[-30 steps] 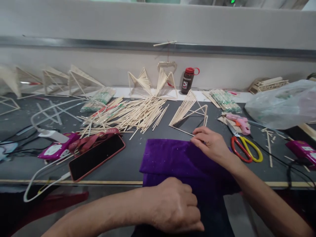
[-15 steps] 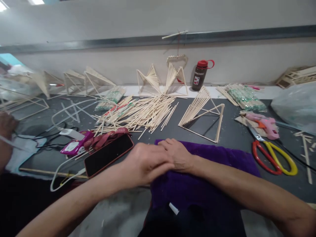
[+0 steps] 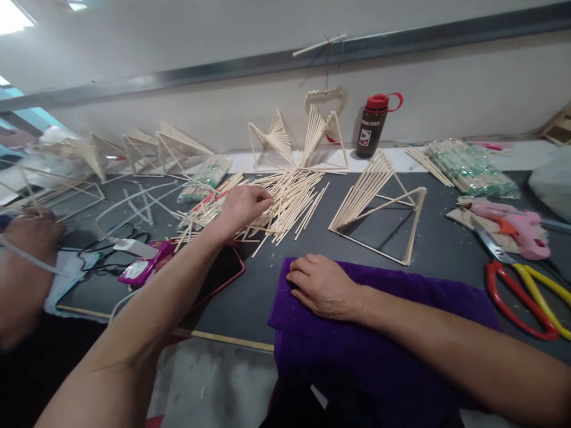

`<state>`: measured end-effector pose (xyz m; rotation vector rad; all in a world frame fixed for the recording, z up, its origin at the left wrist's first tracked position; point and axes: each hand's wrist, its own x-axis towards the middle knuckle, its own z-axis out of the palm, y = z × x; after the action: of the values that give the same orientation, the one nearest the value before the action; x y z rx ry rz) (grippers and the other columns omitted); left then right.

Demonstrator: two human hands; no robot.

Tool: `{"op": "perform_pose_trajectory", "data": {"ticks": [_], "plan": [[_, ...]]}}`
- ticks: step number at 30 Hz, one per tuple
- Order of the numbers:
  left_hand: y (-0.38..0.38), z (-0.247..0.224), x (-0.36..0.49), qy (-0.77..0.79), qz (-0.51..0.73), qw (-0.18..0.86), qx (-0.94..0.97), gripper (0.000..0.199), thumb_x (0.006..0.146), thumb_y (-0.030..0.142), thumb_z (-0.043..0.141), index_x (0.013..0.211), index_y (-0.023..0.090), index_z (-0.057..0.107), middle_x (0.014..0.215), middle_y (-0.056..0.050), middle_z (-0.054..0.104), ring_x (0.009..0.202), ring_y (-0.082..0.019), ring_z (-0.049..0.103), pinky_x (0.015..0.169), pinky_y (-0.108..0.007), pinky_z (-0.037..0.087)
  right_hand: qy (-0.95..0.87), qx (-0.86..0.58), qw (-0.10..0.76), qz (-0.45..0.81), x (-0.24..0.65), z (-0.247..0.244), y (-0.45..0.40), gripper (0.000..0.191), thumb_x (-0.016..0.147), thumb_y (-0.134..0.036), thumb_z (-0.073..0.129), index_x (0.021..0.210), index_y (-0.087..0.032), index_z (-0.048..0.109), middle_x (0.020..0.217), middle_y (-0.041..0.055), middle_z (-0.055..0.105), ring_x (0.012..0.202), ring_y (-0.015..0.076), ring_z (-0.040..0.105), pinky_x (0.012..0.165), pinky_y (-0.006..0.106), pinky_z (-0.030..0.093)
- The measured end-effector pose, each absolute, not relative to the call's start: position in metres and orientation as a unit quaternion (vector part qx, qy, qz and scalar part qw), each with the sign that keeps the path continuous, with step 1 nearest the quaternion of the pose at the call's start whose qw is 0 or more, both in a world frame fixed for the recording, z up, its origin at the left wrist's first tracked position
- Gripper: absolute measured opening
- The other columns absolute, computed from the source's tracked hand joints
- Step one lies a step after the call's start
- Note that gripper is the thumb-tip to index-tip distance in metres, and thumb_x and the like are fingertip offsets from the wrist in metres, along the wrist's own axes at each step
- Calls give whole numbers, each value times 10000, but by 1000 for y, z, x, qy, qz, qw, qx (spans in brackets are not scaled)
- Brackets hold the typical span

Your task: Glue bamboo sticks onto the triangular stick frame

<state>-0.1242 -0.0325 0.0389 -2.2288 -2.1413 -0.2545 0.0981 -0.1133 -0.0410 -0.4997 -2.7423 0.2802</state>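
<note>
Soft, rather dim light; a bright panel (image 3: 14, 16) glares far up-left of the left fingers (image 3: 264, 199). Beyond them, the metal rail (image 3: 214, 72) gleams faintly. Well left of them a co-worker's hand (image 3: 35, 236) blurs; outer edges stretch.

Under both hands (image 3: 323, 288) runs a dark grey counter (image 3: 263, 288), its near edge trimmed with a pale yellowish strip (image 3: 223, 339). Beyond the hands, a white band (image 3: 530, 156) lines the back of the counter, and behind it stands a plain pale wall (image 3: 232, 30) crossed by a grey rail (image 3: 401, 40). Far beyond the left hand, a bright light (image 3: 13, 18) glows above turquoise patches (image 3: 42, 119). Nearer than that hand, below the counter's edge, shows a stained grey floor (image 3: 218, 380).
</note>
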Motion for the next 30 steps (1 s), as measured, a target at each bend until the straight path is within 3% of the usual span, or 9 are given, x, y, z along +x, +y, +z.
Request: {"op": "perform_pose_trajectory", "data": {"ticks": [9, 19, 25, 30], "plan": [[-17, 20, -118, -674, 55, -18, -736, 297, 769, 307, 544, 991, 269, 739, 835, -9, 728, 757, -175, 630, 628, -252, 399, -965, -178, 162, 108, 98, -40, -115, 227, 940, -282, 466, 1044, -142, 611, 1090, 108, 588, 925, 224, 480, 761, 370, 377], [-21, 21, -112, -676, 86, 66, -729, 328, 803, 279, 471, 975, 261, 751, 981, -78, 731, 890, -255, 654, 670, -304, 436, -964, -180, 161, 112, 99, -41, -115, 221, 937, -274, 471, 1047, -144, 612, 1098, 108, 592, 925, 223, 486, 759, 372, 379], [-32, 18, -112, -682, 100, 55, -722, 265, 780, 325, 513, 872, 239, 746, 860, -72, 733, 844, -243, 656, 648, -285, 426, -965, -185, 156, 101, 99, -39, -116, 234, 941, -293, 464, 1045, -145, 612, 1096, 106, 595, 911, 225, 489, 744, 373, 381], [-44, 17, -104, -647, 58, 55, -758, 296, 829, 374, 481, 929, 238, 724, 932, -56, 733, 844, -217, 649, 667, -276, 415, -964, -187, 158, 100, 99, -38, -116, 236, 942, -299, 462, 1033, -146, 617, 1090, 101, 596, 901, 223, 490, 741, 373, 385]]}}
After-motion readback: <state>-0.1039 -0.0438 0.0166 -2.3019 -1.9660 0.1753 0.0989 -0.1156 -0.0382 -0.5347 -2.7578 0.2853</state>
